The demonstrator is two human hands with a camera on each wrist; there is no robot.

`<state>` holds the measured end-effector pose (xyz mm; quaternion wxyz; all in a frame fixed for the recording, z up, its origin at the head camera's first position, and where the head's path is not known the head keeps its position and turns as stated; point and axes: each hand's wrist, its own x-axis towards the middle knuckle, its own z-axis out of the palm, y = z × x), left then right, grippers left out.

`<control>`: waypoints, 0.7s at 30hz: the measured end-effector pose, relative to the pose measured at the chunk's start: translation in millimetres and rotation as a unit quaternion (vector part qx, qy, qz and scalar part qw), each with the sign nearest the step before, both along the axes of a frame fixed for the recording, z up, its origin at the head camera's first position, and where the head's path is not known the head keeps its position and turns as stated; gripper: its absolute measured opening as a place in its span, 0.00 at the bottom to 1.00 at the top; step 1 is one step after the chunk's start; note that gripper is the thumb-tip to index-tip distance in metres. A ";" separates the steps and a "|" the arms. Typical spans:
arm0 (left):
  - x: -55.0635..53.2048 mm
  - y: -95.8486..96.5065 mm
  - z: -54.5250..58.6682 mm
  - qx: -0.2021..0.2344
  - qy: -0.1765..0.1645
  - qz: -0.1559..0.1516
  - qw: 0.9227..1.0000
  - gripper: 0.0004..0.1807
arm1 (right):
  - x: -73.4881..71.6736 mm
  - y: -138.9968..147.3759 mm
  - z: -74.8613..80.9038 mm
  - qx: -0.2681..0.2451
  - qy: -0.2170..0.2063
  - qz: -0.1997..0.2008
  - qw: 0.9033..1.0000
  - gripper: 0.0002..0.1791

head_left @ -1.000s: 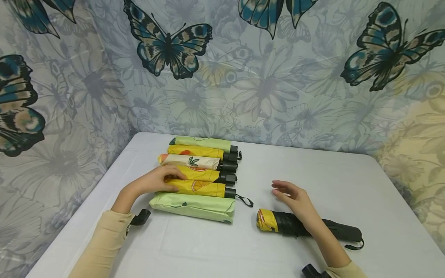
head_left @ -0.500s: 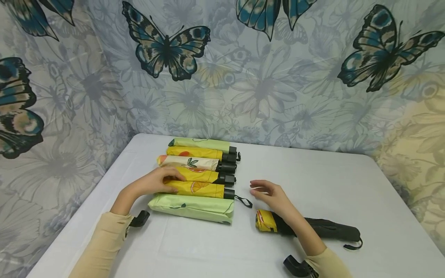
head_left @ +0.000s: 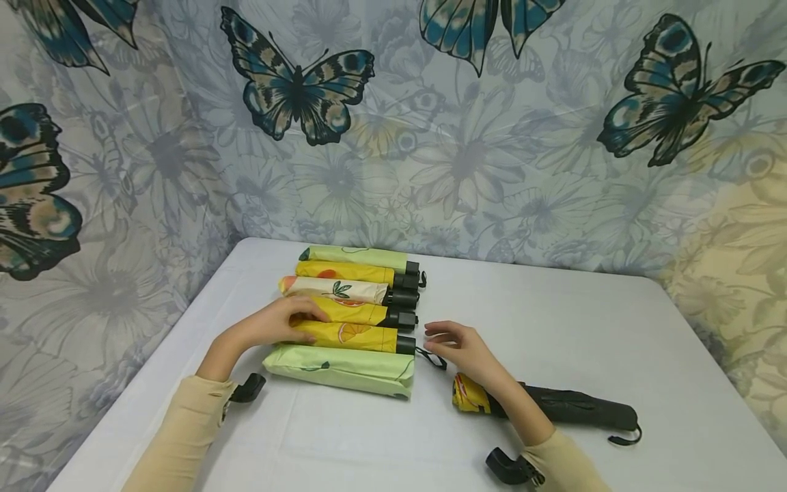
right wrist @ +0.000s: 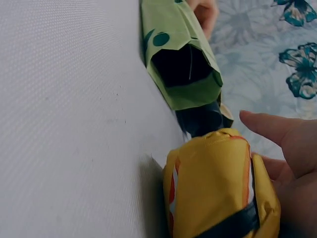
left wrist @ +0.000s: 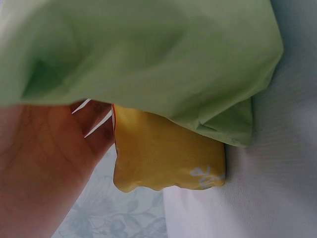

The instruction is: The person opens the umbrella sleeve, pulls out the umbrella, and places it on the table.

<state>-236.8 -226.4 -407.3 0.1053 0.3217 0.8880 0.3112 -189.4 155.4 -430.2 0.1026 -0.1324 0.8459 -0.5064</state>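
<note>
Several folded umbrellas lie side by side in a row. My left hand [head_left: 284, 320] holds the left part of the yellow umbrella [head_left: 363, 335] with an orange-slice print, thumb on it and fingers reaching toward the yellow umbrella behind [head_left: 359, 311]. In the left wrist view a yellow umbrella end [left wrist: 168, 153] shows under the light green umbrella [left wrist: 148, 59]. My right hand [head_left: 464, 348] hovers beside the black handle and its wrist strap [head_left: 433, 359], fingers loosely bent, holding nothing. Below that forearm lies a yellow and black umbrella [head_left: 572, 404], partly hidden.
Nearest in the row is the light green umbrella [head_left: 344, 369], its open end facing right. Behind are a cream umbrella [head_left: 344, 288], another yellow one [head_left: 347, 271] and another green one [head_left: 356, 255]. They lie on a white-covered table [head_left: 344, 437] against a butterfly-print backdrop [head_left: 467, 164].
My right hand has moved left from above the yellow and black umbrella to beside the row's handles. My left hand has stayed in place on the yellow umbrella.
</note>
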 end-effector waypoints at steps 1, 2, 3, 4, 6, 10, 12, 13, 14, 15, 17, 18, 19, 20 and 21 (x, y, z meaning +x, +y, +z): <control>0.0 -0.2 -0.2 0.002 -0.001 -0.001 1.000 0.19 | -0.4 -1.8 -0.3 0.000 0.000 0.001 1.000 0.25; -0.1 -0.4 -0.4 0.004 -0.002 -0.002 1.000 0.19 | -0.7 -3.7 -0.4 0.000 0.001 0.002 1.000 0.25; -0.1 -0.5 -0.7 0.005 -0.003 -0.003 1.000 0.19 | -1.2 -5.4 -0.8 0.001 0.002 0.005 1.000 0.25; -0.1 -0.6 -0.9 0.006 -0.003 -0.004 1.000 0.19 | -1.6 -7.4 -0.9 0.001 0.002 0.005 1.000 0.24; 0.0 -1.0 -1.2 0.007 -0.002 -0.004 1.000 0.18 | -2.4 -11.3 -1.0 0.002 0.004 0.011 1.000 0.24; 0.2 -1.4 -1.3 0.004 0.000 0.001 1.000 0.18 | -4.0 -17.6 -2.1 0.000 -0.005 0.017 1.000 0.25; 0.1 -1.7 -1.2 0.000 -0.002 0.005 1.000 0.18 | -4.7 -20.1 -2.6 0.000 -0.003 0.024 1.000 0.25; 0.1 -1.8 -1.0 -0.001 -0.005 0.007 1.000 0.18 | -4.9 -21.3 -2.8 0.001 -0.004 0.024 1.000 0.24; 0.1 -1.9 -0.8 -0.003 -0.009 0.008 1.000 0.18 | -5.3 -22.6 -3.3 0.003 -0.001 0.026 1.000 0.24; 0.1 -2.2 -0.4 -0.004 -0.014 0.010 1.000 0.18 | -5.5 -24.0 -3.5 0.005 0.003 0.027 1.000 0.24; 0.0 -2.7 0.2 -0.005 -0.021 0.011 1.000 0.19 | -5.9 -26.4 -3.6 0.011 0.005 0.029 1.000 0.23; 0.0 -3.1 0.6 -0.005 -0.025 0.011 1.000 0.19 | -6.0 -27.7 -3.7 0.013 0.005 0.028 1.000 0.23; 0.0 -3.6 1.0 -0.004 -0.029 0.013 0.999 0.19 | -6.2 -28.8 -3.8 0.015 0.005 0.027 1.000 0.22; 0.0 -4.3 1.3 -0.003 -0.032 0.013 0.999 0.19 | -6.2 -29.7 -3.9 0.017 0.005 0.027 0.999 0.22; 0.0 -4.9 1.6 -0.002 -0.034 0.015 0.999 0.20 | -6.2 -30.4 -3.8 0.018 0.005 0.026 0.999 0.22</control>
